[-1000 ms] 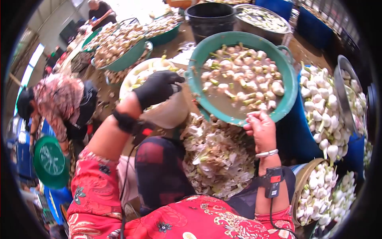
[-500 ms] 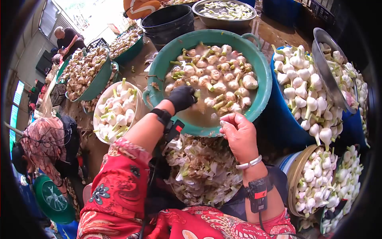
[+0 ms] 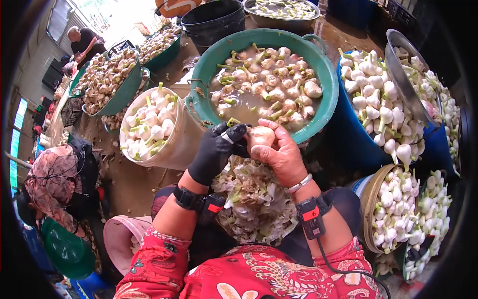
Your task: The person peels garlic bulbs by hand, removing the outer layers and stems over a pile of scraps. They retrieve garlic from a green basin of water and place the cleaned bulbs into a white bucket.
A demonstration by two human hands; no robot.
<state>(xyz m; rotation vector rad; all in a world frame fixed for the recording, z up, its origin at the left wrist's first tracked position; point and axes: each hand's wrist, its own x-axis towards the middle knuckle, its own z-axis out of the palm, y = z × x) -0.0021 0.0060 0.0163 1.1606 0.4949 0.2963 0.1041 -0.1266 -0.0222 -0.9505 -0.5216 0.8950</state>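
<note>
Head view, the only one. The person's left hand (image 3: pixel 217 151), in a black glove, and the bare right hand (image 3: pixel 280 153) meet just in front of the chest. Both are closed on one garlic bulb (image 3: pixel 261 135): right-hand fingers wrap it from the right, gloved fingers pinch its left end. The bulb is off the surface, between the two hands, just above the near rim of the green basin (image 3: pixel 330 97).

That basin sits straight ahead of the hands, full of murky water and unpeeled garlic with green stems. Directly below the hands is a pile of peelings (image 3: pixel 255 207) in the person's lap.

Left of the left hand there is a white bucket (image 3: pixel 183 144) of peeled garlic, close by. Right of the right hand stands a blue tub (image 3: pixel 351 144) heaped with white garlic, and nearer the body a basket (image 3: pixel 371 214) holds more. Further ahead are a black bucket (image 3: pixel 211 22) and another green basin (image 3: pixel 127 94).

The surface is a wet brown floor (image 3: pixel 134 174) with scraps on it. The room is a crowded work shed with daylight at the far left. A person in a headscarf (image 3: pixel 52 174) crouches well to the left.
</note>
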